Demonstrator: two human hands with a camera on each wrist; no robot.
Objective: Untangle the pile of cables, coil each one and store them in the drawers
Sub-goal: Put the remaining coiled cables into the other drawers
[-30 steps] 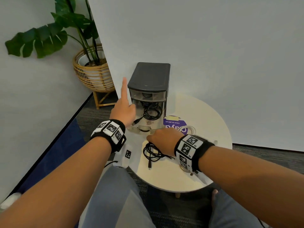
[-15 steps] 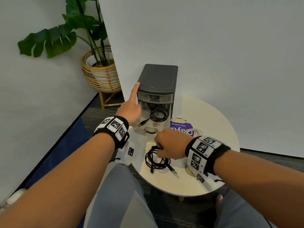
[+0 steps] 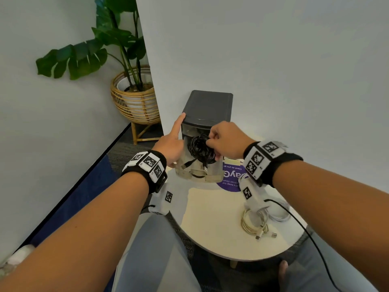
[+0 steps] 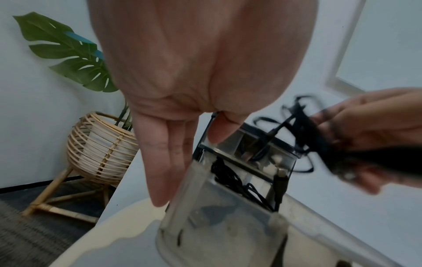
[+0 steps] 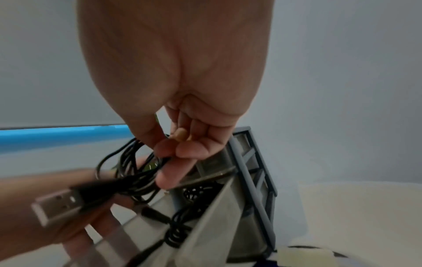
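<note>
A dark grey drawer unit (image 3: 208, 106) stands at the back of the round table (image 3: 210, 232). Its clear drawer (image 3: 197, 172) is pulled out, with a black cable (image 5: 180, 229) lying inside. My right hand (image 3: 212, 144) pinches a coiled black cable (image 3: 200, 148) just above the drawer's opening; the coil's USB plug (image 5: 57, 204) hangs free. My left hand (image 3: 174, 142) is at the unit's left side with straight fingers (image 4: 164, 162) along the drawer's wall, the index fingertip touching the unit's top corner. It holds nothing.
A cream coiled cable (image 3: 253, 224) and a white cable (image 3: 280, 216) lie on the table at the right, under my right wrist. A purple sticker (image 3: 231, 175) lies by the drawer. A potted plant (image 3: 134, 98) stands left behind a white wall.
My right hand lifted the black coil off the table and carried it to the open drawer. My left index finger came down onto the unit's top corner.
</note>
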